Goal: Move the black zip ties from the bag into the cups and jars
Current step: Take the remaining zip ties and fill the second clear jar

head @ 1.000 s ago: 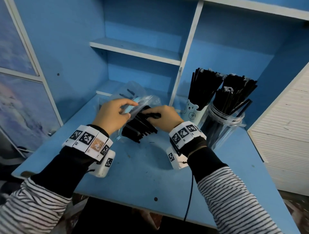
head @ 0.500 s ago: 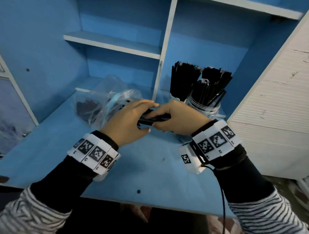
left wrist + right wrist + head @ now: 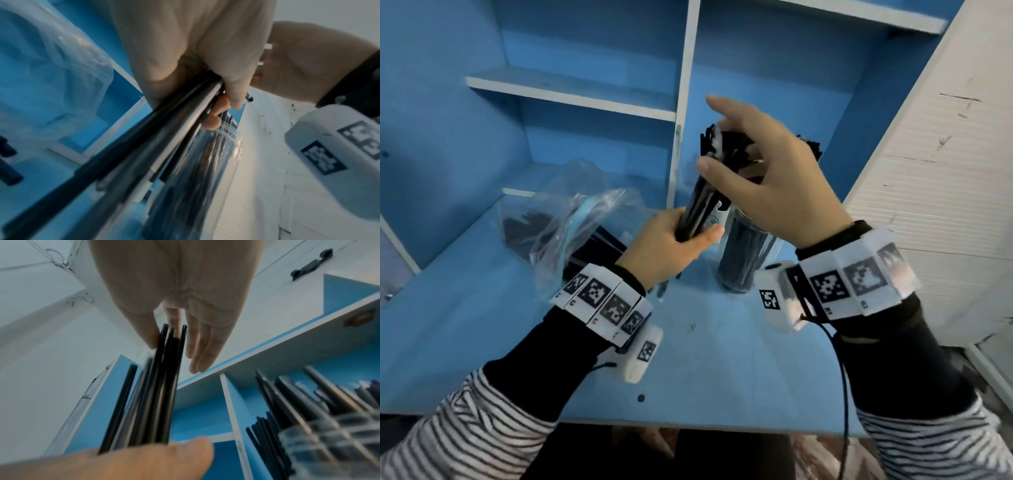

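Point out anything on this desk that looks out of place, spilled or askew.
Nothing is spilled or damaged. The clear plastic bag lies crumpled on the blue desk with zip ties still inside. The left hand grips a bundle of black zip ties, tilted, beside the clear jar.

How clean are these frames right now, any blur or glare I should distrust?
Head view: mostly sharp, though the right hand is slightly smeared over the zip ties. Left wrist view: the jar is streaked with motion blur and reflections. Right wrist view: dim, the left hand and jar rim are out of focus.
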`<state>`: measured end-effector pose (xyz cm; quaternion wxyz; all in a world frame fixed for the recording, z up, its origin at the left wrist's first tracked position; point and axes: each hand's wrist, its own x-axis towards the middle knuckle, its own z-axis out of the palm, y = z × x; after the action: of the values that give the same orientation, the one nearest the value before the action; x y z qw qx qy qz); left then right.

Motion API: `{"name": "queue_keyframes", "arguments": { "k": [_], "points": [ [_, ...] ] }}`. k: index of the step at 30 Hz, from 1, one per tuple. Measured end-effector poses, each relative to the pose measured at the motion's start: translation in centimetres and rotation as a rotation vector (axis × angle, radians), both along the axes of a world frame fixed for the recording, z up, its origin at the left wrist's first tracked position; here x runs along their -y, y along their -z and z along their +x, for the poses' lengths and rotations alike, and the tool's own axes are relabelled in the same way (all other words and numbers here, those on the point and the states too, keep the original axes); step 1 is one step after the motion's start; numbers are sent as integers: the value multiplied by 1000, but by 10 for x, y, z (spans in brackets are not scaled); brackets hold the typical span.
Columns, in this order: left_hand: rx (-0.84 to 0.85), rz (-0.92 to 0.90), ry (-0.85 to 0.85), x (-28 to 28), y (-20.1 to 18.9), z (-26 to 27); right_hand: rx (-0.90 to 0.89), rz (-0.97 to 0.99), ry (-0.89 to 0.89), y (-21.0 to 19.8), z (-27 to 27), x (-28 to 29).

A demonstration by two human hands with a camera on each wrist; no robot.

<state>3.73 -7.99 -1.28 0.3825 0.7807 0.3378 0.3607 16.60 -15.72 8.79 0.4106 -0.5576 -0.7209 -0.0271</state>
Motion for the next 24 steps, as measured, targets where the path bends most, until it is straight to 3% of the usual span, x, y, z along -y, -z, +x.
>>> {"name": "queue_keyframes", "arguments": {
  "k": [5,10,19,24],
  "points": [
    [48,-192,143,14,2,2,-29,157,-111,22,-13,-13],
    [-160,-251,146,10,12,-4,-29,-28,-197,52,-20,-19],
    [-336,-270,154,11,12,-7,-26,-22,-154,60,-20,-18],
    [-250,-298,237,20,9,-8,-113,-31,-143,50,-17,-7]
  ]
}}
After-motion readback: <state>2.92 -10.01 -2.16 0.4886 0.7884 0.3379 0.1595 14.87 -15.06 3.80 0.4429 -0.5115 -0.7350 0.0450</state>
